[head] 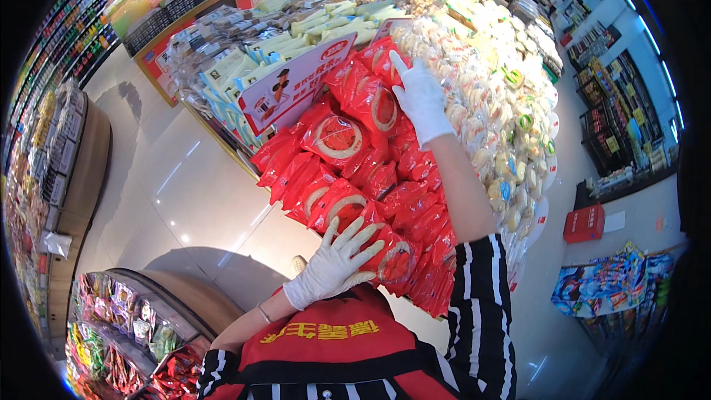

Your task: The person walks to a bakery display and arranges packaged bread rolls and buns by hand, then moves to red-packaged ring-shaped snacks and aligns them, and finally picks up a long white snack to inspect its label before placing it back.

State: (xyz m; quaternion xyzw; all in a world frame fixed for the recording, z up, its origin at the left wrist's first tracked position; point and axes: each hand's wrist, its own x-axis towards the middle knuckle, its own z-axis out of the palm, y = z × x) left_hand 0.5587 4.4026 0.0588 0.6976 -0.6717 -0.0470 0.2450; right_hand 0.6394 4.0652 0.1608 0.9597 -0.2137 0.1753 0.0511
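Note:
Many red plastic packets with clear round windows (pixel 338 138) lie in rows on a display table in front of me. My left hand (pixel 336 264), in a white glove, rests with spread fingers on the packets at the near edge. Farther off, my right hand (pixel 420 99), also gloved in white, reaches to the far end of the red packets, its fingertips at the uppermost one (pixel 383 61). Whether those fingers grip it cannot be told. A printed sign board (pixel 297 83) stands tilted along the left side of the red packets.
Clear-wrapped pale packaged foods (pixel 500 100) are heaped to the right; light green and blue packets (pixel 239 69) lie left of the sign. Curved snack bins (pixel 133 316) stand at lower left, another curved display (pixel 78 161) at far left. A red box (pixel 584 222) is at the right.

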